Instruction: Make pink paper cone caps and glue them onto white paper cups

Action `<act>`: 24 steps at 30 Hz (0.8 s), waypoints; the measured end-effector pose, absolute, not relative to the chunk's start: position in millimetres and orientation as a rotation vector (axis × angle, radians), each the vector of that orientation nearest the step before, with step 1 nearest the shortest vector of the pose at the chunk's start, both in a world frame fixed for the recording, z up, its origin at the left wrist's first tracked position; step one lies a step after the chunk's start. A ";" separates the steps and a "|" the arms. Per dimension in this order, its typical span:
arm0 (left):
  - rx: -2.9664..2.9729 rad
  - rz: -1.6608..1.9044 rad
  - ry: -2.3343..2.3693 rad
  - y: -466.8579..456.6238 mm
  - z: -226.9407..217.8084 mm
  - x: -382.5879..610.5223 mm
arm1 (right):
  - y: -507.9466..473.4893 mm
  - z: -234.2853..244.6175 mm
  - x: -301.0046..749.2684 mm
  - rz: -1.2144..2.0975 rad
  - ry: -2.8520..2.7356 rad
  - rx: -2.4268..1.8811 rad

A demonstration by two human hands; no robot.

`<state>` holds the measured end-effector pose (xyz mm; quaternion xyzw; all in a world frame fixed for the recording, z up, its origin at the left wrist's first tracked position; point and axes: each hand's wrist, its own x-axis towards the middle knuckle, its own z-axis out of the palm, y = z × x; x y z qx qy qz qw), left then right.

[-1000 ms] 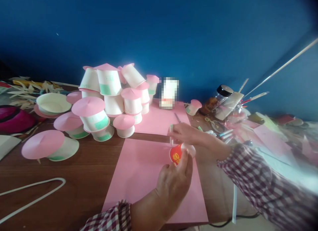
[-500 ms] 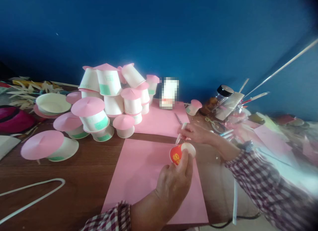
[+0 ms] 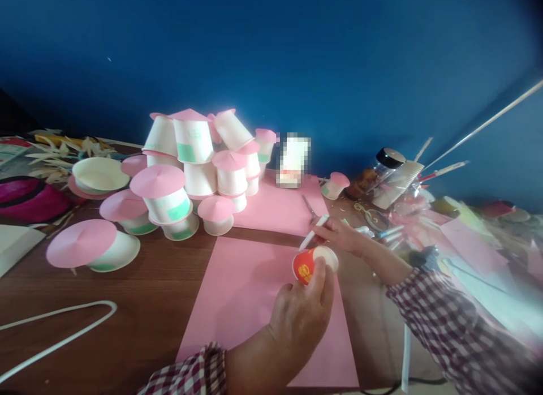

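Observation:
My left hand [image 3: 299, 318] is closed around a small red paper cup [image 3: 306, 264] with a white inside, holding it on its side over a pink paper sheet [image 3: 241, 304]. My right hand [image 3: 343, 235] pinches a white pen [image 3: 313, 232], which slants down towards the cup's rim. Both wrists wear plaid sleeves.
A heap of white paper cups with pink cone lids [image 3: 199, 163] stands at the back left. A second pink sheet [image 3: 278, 208] carries scissors [image 3: 310, 207]. A jar with a black lid [image 3: 375, 171], pens and paper scraps crowd the right. A white cord [image 3: 63, 321] lies front left on the wooden table [image 3: 139, 304].
My right hand has drawn back to the right and tipped the pen from upright to a slant. The left hand keeps the red cup in the same place.

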<state>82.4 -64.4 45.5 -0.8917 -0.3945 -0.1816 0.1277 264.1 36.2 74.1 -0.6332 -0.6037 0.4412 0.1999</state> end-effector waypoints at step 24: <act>-2.611 -0.542 -1.133 -62.4 45.0 82.0 | 45.7 82.4 252.8 1.244 -1.954 -1.726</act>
